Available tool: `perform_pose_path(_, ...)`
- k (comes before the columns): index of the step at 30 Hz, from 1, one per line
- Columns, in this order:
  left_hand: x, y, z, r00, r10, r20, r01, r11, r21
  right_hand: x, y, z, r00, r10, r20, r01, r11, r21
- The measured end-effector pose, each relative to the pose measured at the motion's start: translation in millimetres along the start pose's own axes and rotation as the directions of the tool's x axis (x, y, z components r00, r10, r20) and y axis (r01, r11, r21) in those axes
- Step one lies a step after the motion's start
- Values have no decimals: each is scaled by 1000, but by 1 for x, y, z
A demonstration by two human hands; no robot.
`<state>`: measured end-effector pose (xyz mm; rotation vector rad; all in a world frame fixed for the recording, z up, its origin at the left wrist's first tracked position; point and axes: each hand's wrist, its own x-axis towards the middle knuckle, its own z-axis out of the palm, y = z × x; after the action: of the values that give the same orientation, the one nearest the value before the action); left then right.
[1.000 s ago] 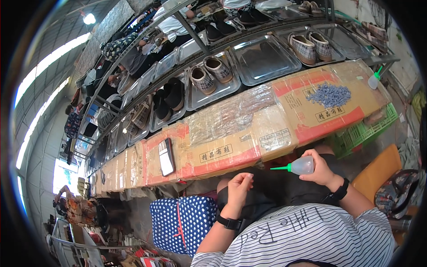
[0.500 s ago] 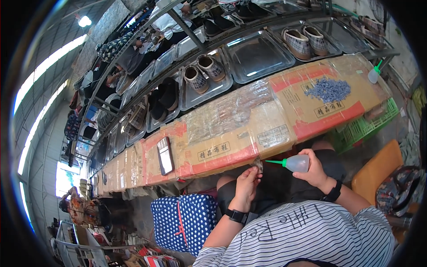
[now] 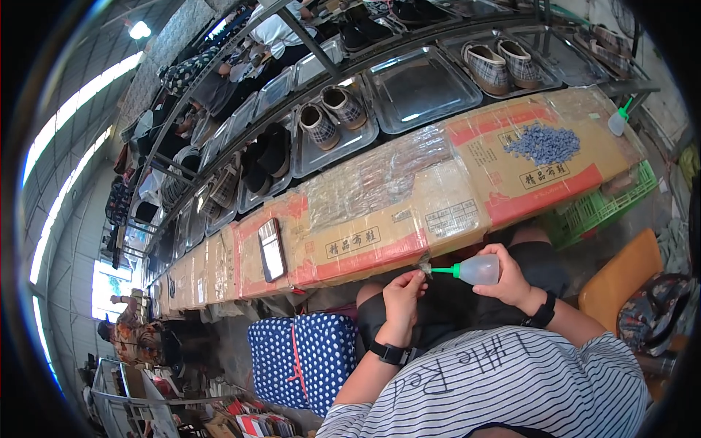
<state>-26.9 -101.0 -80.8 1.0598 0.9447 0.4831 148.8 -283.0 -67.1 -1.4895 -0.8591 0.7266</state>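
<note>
As the right hand (image 3: 504, 279) gripped a bottle (image 3: 480, 270), its nozzle (image 3: 445, 270) faced the left hand (image 3: 402, 298).
Left fingertips (image 3: 419, 277) pinched together, contents unclear.

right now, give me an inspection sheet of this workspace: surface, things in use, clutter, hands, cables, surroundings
surface: table covering of cardboard, partly under shiny clear film
things in use: squeeze bottle, translucent, green nozzle pointing left; pile of small blue-grey pieces on the right part
clutter: phone left of the pile; second bottle near the far right corner
left hand: fingertips together near the nozzle tip; anything pinched is unclear
right hand: grips the squeeze bottle
cables: nothing seen for certain
surroundings: metal trays, some with shoes, beyond the table; polka-dot bundle at left
</note>
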Motion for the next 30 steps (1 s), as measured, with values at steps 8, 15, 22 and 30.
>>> perform_pose_path(8,1,9,7,990,-73,117,92,982,-166,4,-7,-4,962,-271,31,270,933,-239)
perform_pose_path(15,7,10,9,982,-108,157,138,971,-196,9,-21,-12,820,-543,181,560,695,-451)
perform_pose_path(22,14,18,6,966,-166,197,197,969,-148,10,-21,-16,737,-642,211,653,595,-469)
perform_pose_path(30,18,17,5,963,-55,262,77,994,-76,12,-11,-21,990,-107,89,114,990,-79)
